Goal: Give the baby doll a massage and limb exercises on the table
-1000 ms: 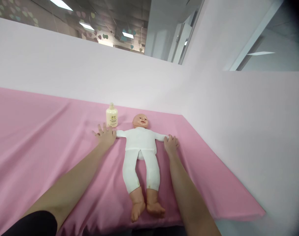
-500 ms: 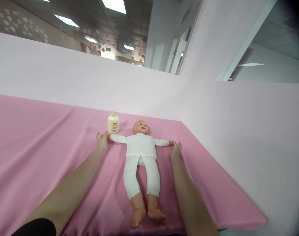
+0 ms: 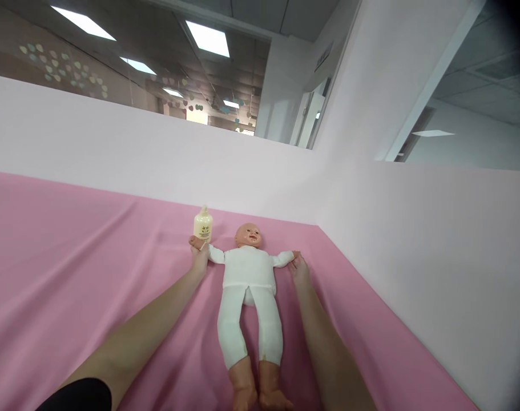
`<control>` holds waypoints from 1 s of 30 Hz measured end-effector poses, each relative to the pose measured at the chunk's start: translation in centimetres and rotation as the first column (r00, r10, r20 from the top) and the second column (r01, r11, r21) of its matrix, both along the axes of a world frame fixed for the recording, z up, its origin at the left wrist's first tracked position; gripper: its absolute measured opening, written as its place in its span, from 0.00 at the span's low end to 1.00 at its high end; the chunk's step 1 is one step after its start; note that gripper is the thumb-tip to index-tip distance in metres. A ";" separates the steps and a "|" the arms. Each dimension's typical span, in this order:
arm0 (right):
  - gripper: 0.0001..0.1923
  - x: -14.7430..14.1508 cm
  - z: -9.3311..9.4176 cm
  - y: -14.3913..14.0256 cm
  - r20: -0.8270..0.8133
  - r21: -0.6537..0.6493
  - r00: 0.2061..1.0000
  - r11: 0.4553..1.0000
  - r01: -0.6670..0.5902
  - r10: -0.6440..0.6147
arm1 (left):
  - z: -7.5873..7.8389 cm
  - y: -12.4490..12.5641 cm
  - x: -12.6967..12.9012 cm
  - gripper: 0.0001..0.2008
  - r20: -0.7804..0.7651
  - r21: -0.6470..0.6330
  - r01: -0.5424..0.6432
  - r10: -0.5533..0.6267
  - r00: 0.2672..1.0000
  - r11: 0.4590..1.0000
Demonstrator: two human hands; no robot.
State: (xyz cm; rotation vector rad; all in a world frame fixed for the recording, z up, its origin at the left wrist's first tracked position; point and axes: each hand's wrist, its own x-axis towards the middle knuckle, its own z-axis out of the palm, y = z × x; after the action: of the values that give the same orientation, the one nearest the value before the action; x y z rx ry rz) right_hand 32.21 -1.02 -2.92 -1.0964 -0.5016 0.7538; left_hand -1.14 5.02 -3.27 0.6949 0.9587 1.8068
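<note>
A baby doll (image 3: 248, 285) in white clothes lies on its back on the pink sheet (image 3: 71, 274), head toward the far wall and arms spread. My left hand (image 3: 198, 255) is closed around the end of the doll's arm on the left, lifting it slightly. My right hand (image 3: 299, 267) holds the end of the doll's other arm, fingers curled around it. A cream lotion bottle (image 3: 203, 224) stands just beyond my left hand, beside the doll's head.
Pale pink walls (image 3: 414, 240) enclose the surface at the back and the right. The pink sheet stretches far to the left with soft creases. Ceiling lights and an office lie beyond the back wall.
My hands went from lying flat beside the doll's arms to gripping the doll's hands and raising them. The view has tilted upward, so the doll's feet sit at the bottom edge.
</note>
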 end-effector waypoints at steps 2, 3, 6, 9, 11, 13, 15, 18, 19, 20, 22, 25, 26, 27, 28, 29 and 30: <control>0.24 -0.2 0.2 0.2 -0.021 -0.013 0.999 0.999 -0.036 0.036 | 0.0 -0.3 0.2 0.18 -0.070 0.009 0.019 -0.019 0.997 1.000; 0.26 -0.4 0.3 0.2 -0.019 -0.010 0.999 0.999 -0.043 0.043 | 0.1 -0.5 0.3 0.20 -0.096 0.010 0.034 -0.033 0.995 0.999; 0.32 -0.9 0.2 0.3 0.025 0.021 1.000 1.000 -0.007 0.007 | 0.2 -0.7 0.1 0.24 -0.099 0.015 0.064 -0.062 0.993 0.998; 0.35 -1.7 0.1 0.0 0.104 0.070 0.992 0.996 0.060 -0.067 | 0.3 -0.5 -0.2 0.25 -0.089 0.018 0.046 -0.044 0.995 0.999; 0.37 -2.4 0.2 -0.5 0.177 0.097 0.980 0.992 0.080 -0.096 | 0.3 -0.3 -0.4 0.23 -0.124 0.014 0.024 -0.022 0.992 1.000; 0.38 -3.1 0.5 -1.1 0.294 0.121 0.949 0.989 0.079 -0.112 | 0.5 -0.5 -0.3 0.23 -0.192 0.027 0.014 -0.009 0.981 1.000; 0.38 -3.9 0.9 -1.7 0.413 0.155 0.902 0.986 0.065 -0.124 | 0.7 -1.0 0.0 0.24 -0.289 0.070 0.031 -0.009 0.957 0.997; 0.34 -5.0 1.7 -2.4 0.498 0.219 0.863 0.975 -0.028 -0.087 | 1.3 -2.2 0.8 0.25 -0.512 0.168 0.153 -0.046 0.858 0.974; 0.32 -5.4 1.9 -2.6 0.536 0.215 0.842 0.974 -0.069 -0.059 | 1.5 -2.7 1.0 0.25 -0.593 0.214 0.201 -0.037 0.805 0.956; 0.30 -5.7 2.1 -2.8 0.571 0.217 0.820 0.972 -0.092 -0.050 | 1.7 -3.0 1.3 0.25 -0.670 0.256 0.243 -0.009 0.743 0.936; 0.27 -6.2 2.5 -3.2 0.657 0.212 0.754 0.965 -0.155 -0.023 | 2.2 -3.7 1.7 0.23 -0.805 0.295 0.312 0.059 0.590 0.903; 0.22 -6.6 2.7 -3.5 0.824 0.154 0.566 0.952 -0.264 0.024 | 2.6 -4.2 2.2 0.19 -0.945 0.216 0.456 0.069 0.319 0.863; 0.21 -6.7 2.8 -3.5 0.873 0.119 0.486 0.947 -0.300 0.044 | 2.7 -4.4 2.4 0.19 -0.964 0.188 0.490 0.065 0.258 0.851; 0.20 -6.7 2.8 -3.4 0.910 0.084 0.411 0.941 -0.327 0.061 | 2.7 -4.4 2.5 0.18 -0.974 0.169 0.511 0.063 0.219 0.843; 0.19 -6.7 2.8 -3.4 0.933 0.056 0.352 0.937 -0.346 0.074 | 2.7 -4.5 2.5 0.18 -0.979 0.158 0.520 0.062 0.196 0.839; 0.19 -6.7 2.8 -3.4 0.946 0.037 0.314 0.933 -0.358 0.083 | 2.7 -4.5 2.6 0.19 -0.982 0.148 0.520 0.061 0.181 0.841; 0.20 -6.7 2.7 -3.4 0.949 0.029 0.302 0.933 -0.360 0.087 | 2.7 -4.5 2.6 0.19 -0.983 0.143 0.514 0.060 0.174 0.846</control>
State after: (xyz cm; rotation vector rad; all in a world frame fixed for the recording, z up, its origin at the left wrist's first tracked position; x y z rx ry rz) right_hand 25.48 -4.38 -0.18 -1.1634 -1.7784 0.1603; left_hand 1.46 0.55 -0.62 2.4038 1.0521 1.0895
